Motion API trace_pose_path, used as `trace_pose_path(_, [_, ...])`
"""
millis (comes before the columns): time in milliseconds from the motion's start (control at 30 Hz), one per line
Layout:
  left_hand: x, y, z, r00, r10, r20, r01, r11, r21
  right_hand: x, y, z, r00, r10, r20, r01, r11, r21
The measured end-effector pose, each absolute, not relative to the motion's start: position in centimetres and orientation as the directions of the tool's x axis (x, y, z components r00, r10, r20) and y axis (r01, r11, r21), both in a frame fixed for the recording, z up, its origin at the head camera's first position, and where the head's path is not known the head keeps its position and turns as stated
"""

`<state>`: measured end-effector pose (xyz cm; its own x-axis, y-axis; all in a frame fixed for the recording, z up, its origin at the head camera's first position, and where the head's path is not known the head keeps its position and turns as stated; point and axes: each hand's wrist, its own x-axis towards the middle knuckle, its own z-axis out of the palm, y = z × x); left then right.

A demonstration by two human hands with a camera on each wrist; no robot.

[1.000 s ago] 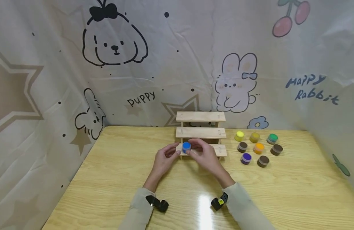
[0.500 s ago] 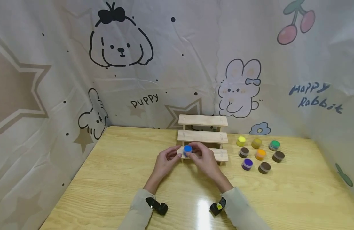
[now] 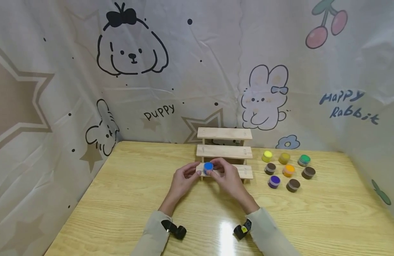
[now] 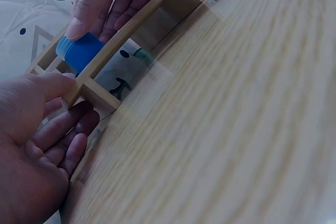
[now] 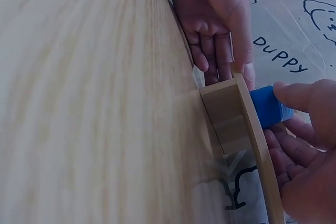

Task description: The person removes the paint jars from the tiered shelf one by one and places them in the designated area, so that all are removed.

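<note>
A small blue paint pot (image 3: 208,166) stands upright near the left end of the lowest step of a three-tier wooden display stand (image 3: 224,152). My right hand (image 3: 229,179) pinches the pot, its thumb on the near side and the fingers partly hidden behind it. The left hand (image 3: 183,182) holds the left end of that same step. In the left wrist view, the left thumb lies at the top of the step's end (image 4: 84,77) while the fingers curl below and behind it. Blue plastic of the pot (image 5: 268,106) meets the board in the right wrist view.
Right of the stand, several paint pots sit on the wooden table (image 3: 136,199): yellow (image 3: 267,156), ochre (image 3: 284,158), green (image 3: 304,160), orange (image 3: 288,170), purple (image 3: 274,181) and dark brown ones (image 3: 293,185). A printed curtain (image 3: 171,42) hangs behind the table.
The whole head view shifted slightly with the camera. Both hands keep their places at the lowest step, and the blue pot stays near its left end.
</note>
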<state>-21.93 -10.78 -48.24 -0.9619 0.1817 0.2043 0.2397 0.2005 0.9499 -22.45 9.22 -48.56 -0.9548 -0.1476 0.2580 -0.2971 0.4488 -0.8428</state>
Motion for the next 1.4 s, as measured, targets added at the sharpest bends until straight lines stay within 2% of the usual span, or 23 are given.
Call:
trace_pose_path(533, [-24.0, -11.0, -52.4, -0.968, 0.158, 0.197, 0.229, 0.22, 0.948, -20.9, 11.9, -47.6, -0.955, -0.143, 0.259, -0.295, 0.429, -0.854])
trace_pose_path(1000, [-24.0, -10.9, -51.9, -0.972, 0.149, 0.183, 0.212, 0.214, 0.953, -18.5, 17.1, -45.5, -0.931, -0.211, 0.296, -0.363, 0.469, -0.805])
trace_pose_path(1200, [-22.4, -10.8, -48.9, -0.968, 0.165, 0.189, 0.221, 0.202, 0.954, -17.5, 19.7, -44.6, -0.912, -0.18, 0.368, -0.406, 0.516, -0.754])
trace_pose_path(1400, [-22.1, -10.7, -48.5, -0.965, 0.172, 0.196, 0.228, 0.189, 0.955, -16.4, 22.1, -43.7, -0.929, -0.114, 0.353, -0.344, 0.619, -0.706])
